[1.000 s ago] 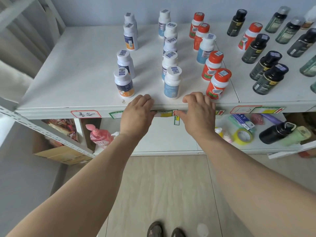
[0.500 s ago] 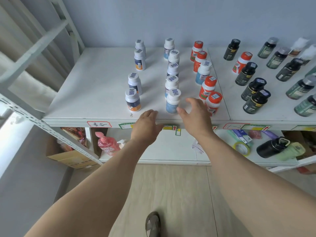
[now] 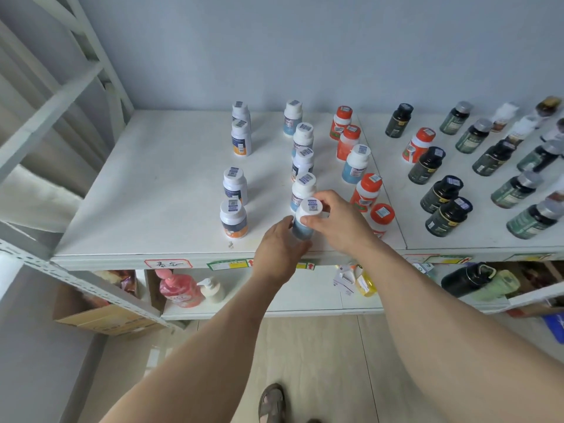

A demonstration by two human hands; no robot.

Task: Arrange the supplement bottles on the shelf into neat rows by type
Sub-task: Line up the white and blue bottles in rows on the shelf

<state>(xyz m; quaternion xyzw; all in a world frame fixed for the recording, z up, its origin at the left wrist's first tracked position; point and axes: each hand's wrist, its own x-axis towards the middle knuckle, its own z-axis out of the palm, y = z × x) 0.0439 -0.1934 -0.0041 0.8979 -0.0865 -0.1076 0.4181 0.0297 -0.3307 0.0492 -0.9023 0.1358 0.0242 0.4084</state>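
Both hands [image 3: 308, 230] grip the front blue-labelled bottle [image 3: 306, 219] upright.

On shelf [image 3: 158, 190]: bottle [image 3: 307, 219] at near edge between left hand [image 3: 279, 248] and right hand [image 3: 338, 222]; rows behind, more bottles right.

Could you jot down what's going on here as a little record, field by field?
place: white shelf
left hand: holds the blue bottle low down
right hand: grips its cap
blue row: behind it, one stray blue bottle in the orange-capped row
far right: dark bottles
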